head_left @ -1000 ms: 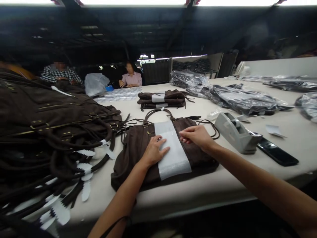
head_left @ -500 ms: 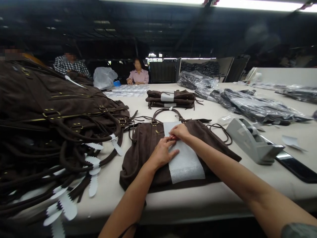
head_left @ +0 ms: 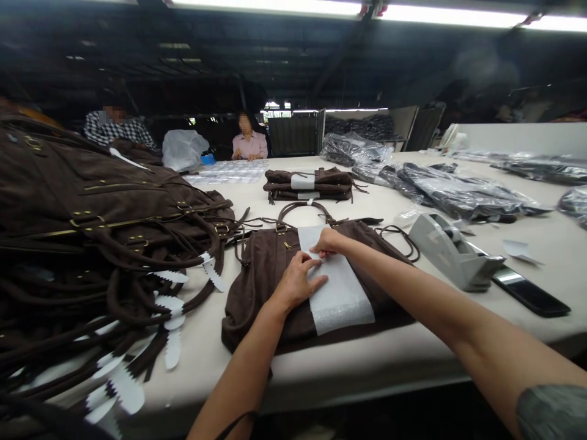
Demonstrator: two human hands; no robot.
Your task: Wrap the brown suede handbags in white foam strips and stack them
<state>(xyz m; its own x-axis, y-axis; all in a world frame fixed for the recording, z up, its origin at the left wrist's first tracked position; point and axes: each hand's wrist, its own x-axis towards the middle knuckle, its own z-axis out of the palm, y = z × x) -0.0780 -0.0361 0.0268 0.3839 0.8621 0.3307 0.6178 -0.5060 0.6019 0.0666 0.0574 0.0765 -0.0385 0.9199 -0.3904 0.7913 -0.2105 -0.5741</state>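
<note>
A dark brown bag lies on the table before me, its looped handle pointing away. A white wrapping strip runs across the bag's middle. My left hand rests on the strip's left edge, thumb and fingers apart, holding nothing. On the strip's upper part is my right hand, its fingers curled and the index fingertip pressed to the surface near my left fingertips. Anything under that fingertip is too small to make out.
Brown bags with white tags are heaped at left. Two wrapped bags are stacked beyond. At right are a grey tape dispenser, a phone and plastic-wrapped goods. Two people sit across the table.
My right hand has gone from a pinch beside my left fingertips to curled fingers with one fingertip pressing on the strip. The view has shifted slightly; my left hand stays on the strip.
</note>
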